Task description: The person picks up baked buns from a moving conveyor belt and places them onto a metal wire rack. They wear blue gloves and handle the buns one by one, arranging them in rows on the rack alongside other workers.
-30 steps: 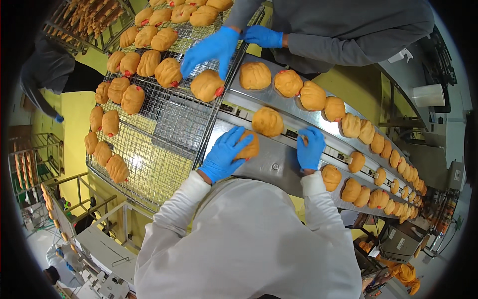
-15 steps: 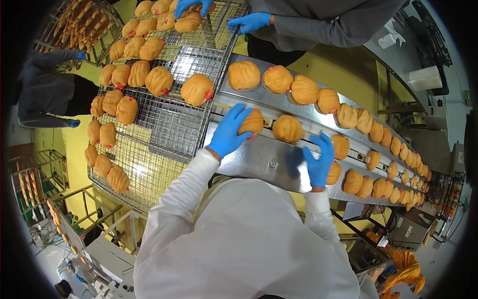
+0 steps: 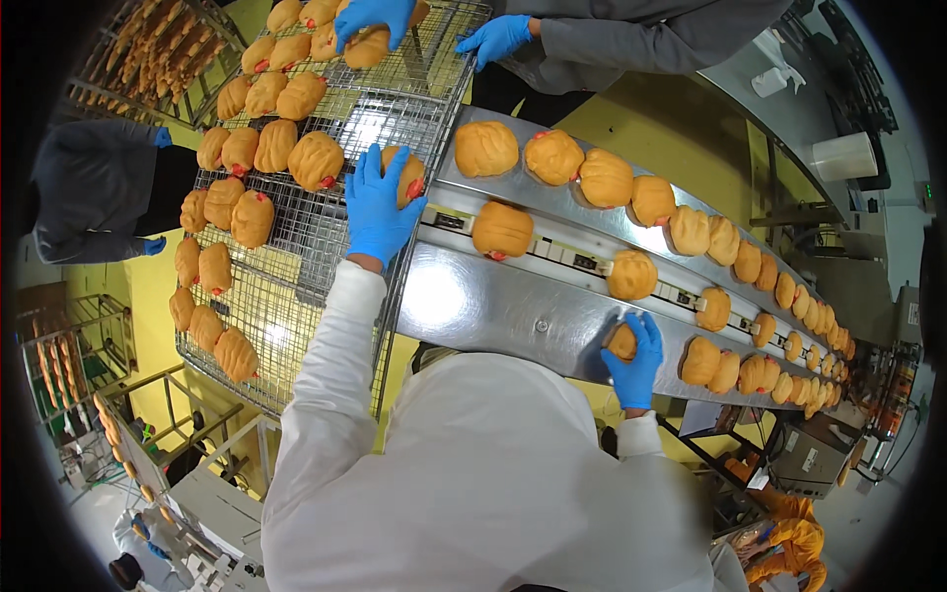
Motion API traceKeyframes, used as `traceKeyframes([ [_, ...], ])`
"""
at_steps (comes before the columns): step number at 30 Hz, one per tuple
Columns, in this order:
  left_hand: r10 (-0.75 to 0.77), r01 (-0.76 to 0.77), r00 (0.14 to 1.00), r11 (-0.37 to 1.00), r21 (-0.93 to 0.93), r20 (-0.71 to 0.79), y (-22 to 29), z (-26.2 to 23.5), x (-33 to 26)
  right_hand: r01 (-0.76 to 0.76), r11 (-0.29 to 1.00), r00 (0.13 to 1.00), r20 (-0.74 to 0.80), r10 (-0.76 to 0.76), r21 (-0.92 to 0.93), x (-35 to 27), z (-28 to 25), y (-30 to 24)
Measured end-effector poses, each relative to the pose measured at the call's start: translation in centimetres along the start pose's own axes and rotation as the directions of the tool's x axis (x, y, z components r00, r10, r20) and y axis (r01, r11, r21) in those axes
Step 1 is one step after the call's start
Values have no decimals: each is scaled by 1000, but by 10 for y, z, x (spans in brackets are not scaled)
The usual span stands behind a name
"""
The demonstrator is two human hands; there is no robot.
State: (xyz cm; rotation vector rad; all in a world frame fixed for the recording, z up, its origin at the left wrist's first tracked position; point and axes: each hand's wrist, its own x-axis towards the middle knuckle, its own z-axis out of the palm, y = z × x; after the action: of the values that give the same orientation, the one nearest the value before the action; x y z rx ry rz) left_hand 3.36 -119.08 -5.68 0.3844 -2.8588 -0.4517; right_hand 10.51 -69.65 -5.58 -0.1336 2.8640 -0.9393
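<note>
My left hand grips a golden, ridged bun at the wire rack's right edge; my right hand cups another bun on the conveyor's near bare steel.

White label (small, rectangular) on machine at right.

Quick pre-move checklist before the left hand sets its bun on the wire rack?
1. Left hand in blue glove grips golden-orange bun: ok.
2. Bun is over the silver wire rack: ok.
3. Bare grid beside the hand for placing: ok.
4. Right hand holds a second bun at the steel conveyor edge: ok.
5. Co-worker's gloved hand apart from the drop spot: ok.
6. Grip firmness: cannot tell.
</note>
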Motion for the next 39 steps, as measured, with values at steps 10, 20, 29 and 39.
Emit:
traceKeyframes([
  [10, 43, -51, 999, 942, -331, -30, 31, -6, -41, 415, 906, 793, 456, -405, 82, 32, -2, -54],
  [20, 294, -192, 921, 912, -361, 254, 74, 17, -117, 462, 868, 870, 96, -483, 179, 113, 87, -126],
  [29, 284, -230, 957, 867, -442, 59, 41, 1, -91, 545, 773, 743, 242, -625, 325, 92, 102, -156],
  [39, 90, -88, 988, 996, -23, 123, 18, 2, 14, 514, 839, 825, 167, -540, 175, 118, 161, -183],
])
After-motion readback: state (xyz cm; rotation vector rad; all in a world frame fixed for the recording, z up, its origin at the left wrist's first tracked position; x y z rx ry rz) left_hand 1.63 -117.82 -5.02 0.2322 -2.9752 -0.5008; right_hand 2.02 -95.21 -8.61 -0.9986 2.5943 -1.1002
